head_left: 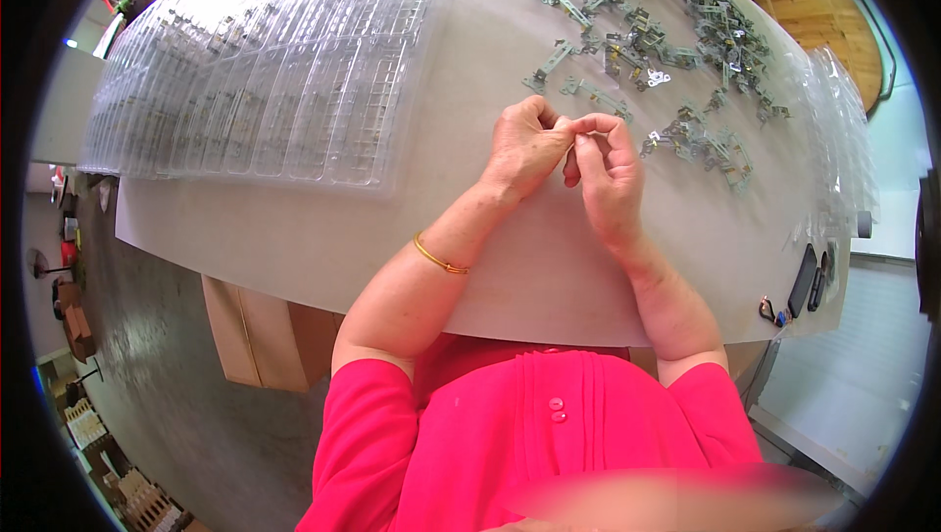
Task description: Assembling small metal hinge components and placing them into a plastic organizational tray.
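My left hand [527, 152] and my right hand [612, 179] meet over the middle of the table, fingertips pinched together. Whatever lies between them is too small and covered to make out. Just beyond the fingers, small grey-green metal bracket-like parts [550, 64] are scattered. A looser cluster of the same kind of parts [723, 152] lies to the right of my right hand. Farther off, a large heap of them [725, 30] spreads toward the back right. On the left stands a clear plastic compartment tray [365, 177], its long slots partly filled with similar parts.
The pale table [470, 292] curves around me. More clear plastic trays [835, 155] stand at its right side. A dark phone [803, 280] and a small keyring-like item [774, 314] lie near the right front corner. Below the left edge is a cardboard box [257, 334].
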Action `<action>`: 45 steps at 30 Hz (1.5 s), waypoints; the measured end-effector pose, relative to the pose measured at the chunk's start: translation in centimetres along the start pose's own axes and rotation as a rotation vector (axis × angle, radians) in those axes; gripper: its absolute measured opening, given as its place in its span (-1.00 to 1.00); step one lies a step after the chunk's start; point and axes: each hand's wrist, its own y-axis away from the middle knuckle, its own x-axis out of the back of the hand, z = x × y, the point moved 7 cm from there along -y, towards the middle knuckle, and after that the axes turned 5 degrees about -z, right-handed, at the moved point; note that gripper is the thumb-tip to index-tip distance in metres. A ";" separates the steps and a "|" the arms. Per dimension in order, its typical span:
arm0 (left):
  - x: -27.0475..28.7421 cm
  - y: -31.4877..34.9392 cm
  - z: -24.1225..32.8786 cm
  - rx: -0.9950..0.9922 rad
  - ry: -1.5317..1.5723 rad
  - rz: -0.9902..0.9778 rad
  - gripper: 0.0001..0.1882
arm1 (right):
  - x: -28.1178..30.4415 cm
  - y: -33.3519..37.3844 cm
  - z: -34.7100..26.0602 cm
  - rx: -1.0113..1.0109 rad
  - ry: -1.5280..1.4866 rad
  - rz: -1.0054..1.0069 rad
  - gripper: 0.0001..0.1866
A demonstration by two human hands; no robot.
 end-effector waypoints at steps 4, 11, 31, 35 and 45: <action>0.0 -0.3 -0.1 -0.099 -0.054 0.018 -0.79 | 1.0 -0.2 -0.5 0.007 0.056 0.044 -0.89; -0.3 0.0 0.6 -0.191 0.372 -0.124 -0.79 | 0.8 -0.4 0.3 -0.017 0.053 0.043 -0.85; 3.5 -1.1 0.1 -0.434 0.027 0.298 -0.87 | -0.4 1.3 -0.3 0.054 0.373 -0.236 -0.89; 2.8 -0.6 1.6 -0.467 -0.142 0.316 -0.87 | 2.1 2.9 -0.5 0.071 0.345 -0.262 -0.90; 0.5 -4.6 5.5 -0.647 -0.886 0.338 -0.74 | 2.6 2.4 -0.5 -0.036 0.169 -0.289 -0.91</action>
